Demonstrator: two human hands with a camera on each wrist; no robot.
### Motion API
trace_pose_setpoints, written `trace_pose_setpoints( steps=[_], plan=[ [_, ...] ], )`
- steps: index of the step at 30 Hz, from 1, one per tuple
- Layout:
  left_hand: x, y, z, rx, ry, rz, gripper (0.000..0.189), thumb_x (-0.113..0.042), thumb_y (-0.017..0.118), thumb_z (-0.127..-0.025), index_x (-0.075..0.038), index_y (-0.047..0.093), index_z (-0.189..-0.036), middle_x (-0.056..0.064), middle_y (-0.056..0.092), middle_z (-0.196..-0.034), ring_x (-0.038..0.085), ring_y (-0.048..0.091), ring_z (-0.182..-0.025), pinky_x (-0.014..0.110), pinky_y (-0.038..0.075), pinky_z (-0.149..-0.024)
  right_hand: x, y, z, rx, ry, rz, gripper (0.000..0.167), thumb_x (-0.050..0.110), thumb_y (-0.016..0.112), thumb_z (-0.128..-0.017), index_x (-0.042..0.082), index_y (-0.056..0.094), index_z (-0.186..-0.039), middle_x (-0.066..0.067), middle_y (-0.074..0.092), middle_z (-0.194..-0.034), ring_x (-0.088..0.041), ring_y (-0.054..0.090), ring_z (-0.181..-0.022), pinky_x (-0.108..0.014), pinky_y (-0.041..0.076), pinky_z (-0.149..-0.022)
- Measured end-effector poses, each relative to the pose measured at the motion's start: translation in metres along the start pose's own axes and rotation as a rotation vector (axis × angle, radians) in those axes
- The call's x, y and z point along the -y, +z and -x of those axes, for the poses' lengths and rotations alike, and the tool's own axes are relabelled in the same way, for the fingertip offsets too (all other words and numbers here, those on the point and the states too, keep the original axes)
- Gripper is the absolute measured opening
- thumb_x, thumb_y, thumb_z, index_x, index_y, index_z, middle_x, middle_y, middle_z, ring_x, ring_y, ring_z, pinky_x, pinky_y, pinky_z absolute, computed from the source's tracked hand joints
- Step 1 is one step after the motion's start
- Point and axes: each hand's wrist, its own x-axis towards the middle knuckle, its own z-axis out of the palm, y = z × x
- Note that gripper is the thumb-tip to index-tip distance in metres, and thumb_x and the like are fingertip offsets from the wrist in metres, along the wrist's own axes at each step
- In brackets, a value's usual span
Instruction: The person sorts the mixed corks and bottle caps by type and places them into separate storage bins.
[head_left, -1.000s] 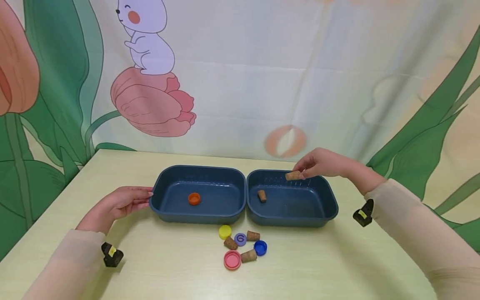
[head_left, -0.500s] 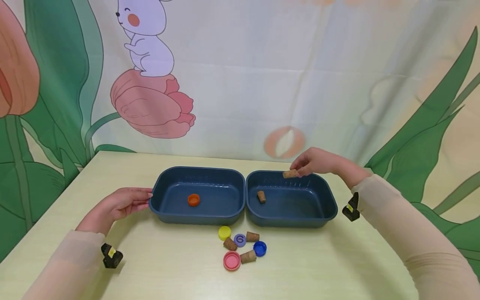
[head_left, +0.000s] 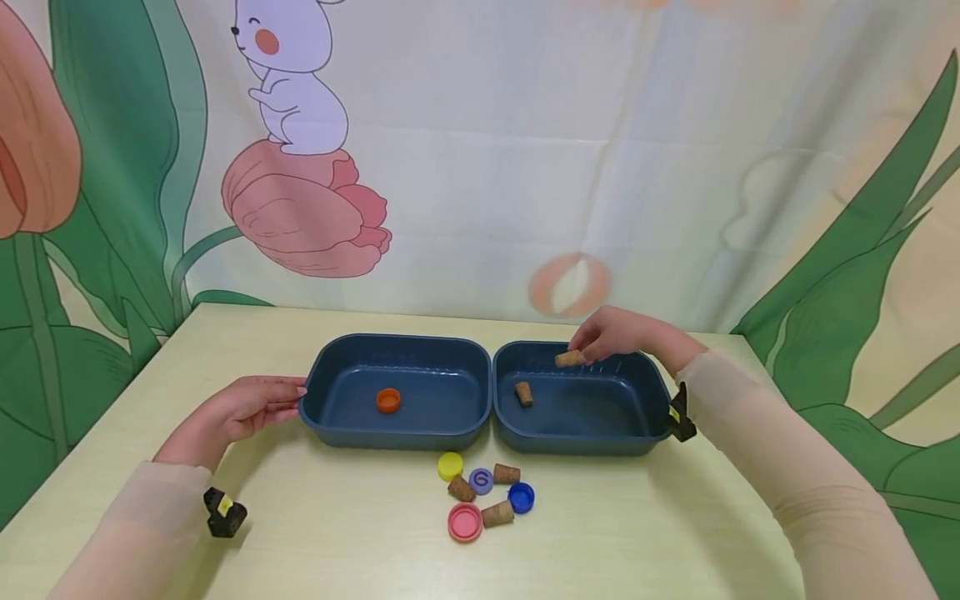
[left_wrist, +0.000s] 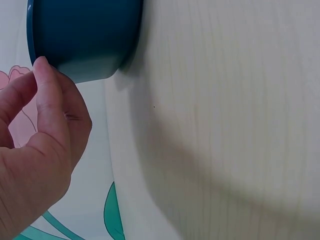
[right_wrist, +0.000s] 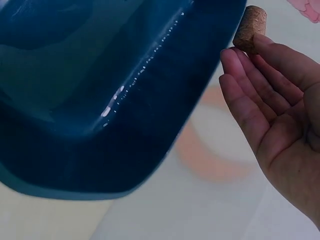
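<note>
Lower and nearer the middle than a second ago, the right hand (head_left: 622,333) now holds its cork (head_left: 568,358) just inside the far rim of the right tub (head_left: 660,421). Its grip pinches the cork at the fingertips (right_wrist: 260,47); the forearm reaches in from the surface's right edge. That tub holds one more cork (head_left: 523,393) near its left wall. The left tub (head_left: 315,417), touching it side by side, holds an orange cap (head_left: 387,400). The left hand (head_left: 236,412) lies open, fingertips against that tub's left end. The held cork is a short tan plug, lying sideways. Loose caps and corks (head_left: 483,497) sit toward the near edge.
</note>
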Motion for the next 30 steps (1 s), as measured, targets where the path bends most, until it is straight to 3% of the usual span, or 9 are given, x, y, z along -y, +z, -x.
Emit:
trace_pose_setpoints(
  steps=[2,10,16,21,30],
  plan=[
    [-0.001,0.0,0.001,-0.005,-0.004,-0.008,0.039,-0.008,0.055,-0.105,0.005,0.052,-0.141,-0.007,0.078,-0.088,0.005,0.076,-0.078,0.021,0.063,-0.079,-0.003,0.002,-0.006,0.007,0.002,0.005,0.032,0.006,0.062,-0.098,-0.009,0.066,-0.126,-0.023,0.076,-0.111,-0.023,0.074,-0.095,-0.036,0.063,-0.086],
    [-0.003,0.002,0.002,-0.003,-0.002,-0.021,0.048,-0.009,0.054,-0.105,0.01,0.042,-0.148,-0.008,0.077,-0.089,0.005,0.076,-0.08,0.021,0.063,-0.081,-0.008,0.011,-0.023,0.036,0.025,0.034,0.03,0.005,0.059,-0.098,-0.006,0.068,-0.124,-0.017,0.077,-0.103,-0.021,0.071,-0.092,-0.034,0.062,-0.085],
    [-0.002,0.002,0.002,0.0,-0.004,-0.028,0.056,-0.009,0.053,-0.106,0.013,0.032,-0.153,-0.008,0.078,-0.09,0.005,0.076,-0.081,0.02,0.063,-0.08,-0.007,0.016,-0.028,0.065,0.043,0.037,0.03,0.006,0.059,-0.099,-0.006,0.067,-0.125,-0.02,0.076,-0.111,-0.025,0.072,-0.094,-0.035,0.062,-0.084],
    [-0.001,0.002,0.001,0.0,-0.001,-0.015,0.053,-0.008,0.053,-0.105,0.012,0.036,-0.151,-0.008,0.078,-0.09,0.005,0.076,-0.08,0.02,0.063,-0.08,-0.008,0.022,-0.032,0.077,0.038,0.052,0.03,0.005,0.059,-0.098,-0.006,0.069,-0.124,-0.02,0.076,-0.109,-0.027,0.071,-0.092,-0.032,0.061,-0.079],
    [-0.001,0.002,0.001,-0.001,0.002,-0.031,0.056,-0.009,0.053,-0.106,0.013,0.032,-0.153,-0.009,0.077,-0.089,0.004,0.076,-0.08,0.02,0.063,-0.08,-0.011,0.029,-0.043,0.085,0.053,0.056,0.029,0.001,0.059,-0.095,-0.006,0.07,-0.121,-0.018,0.077,-0.107,-0.014,0.069,-0.086,-0.025,0.059,-0.075]
  ],
)
